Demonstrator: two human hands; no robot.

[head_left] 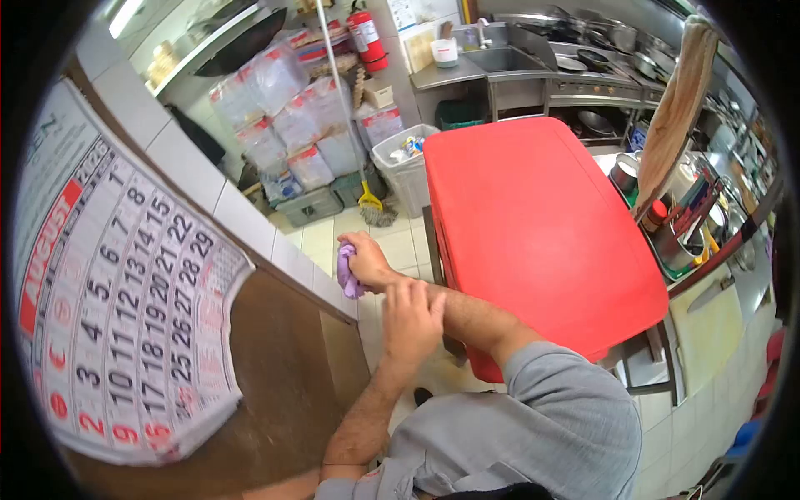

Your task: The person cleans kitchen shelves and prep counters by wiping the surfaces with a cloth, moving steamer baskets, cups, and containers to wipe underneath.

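My right hand (369, 260) is closed around a crumpled purple cloth (347, 272), held out beside the tiled wall corner. Across my right forearm, just behind the wrist, rest the fingertips of my left hand (412, 323). Those fingers are slightly bent and apart, with no object in them. Part of the cloth is hidden inside my right fist. To the right of both hands stands a large box-like unit with a red top (542, 233), and my right forearm passes in front of its near left corner.
A wall calendar (125, 308) hangs close on the left. Ahead are a mop (371, 200), a grey bin (408, 154), stacked clear packages (292, 108) and a fire extinguisher (367, 40). Behind the red top are a sink (504, 60) and stove. A knife (711, 294) lies on a cutting board (708, 333).
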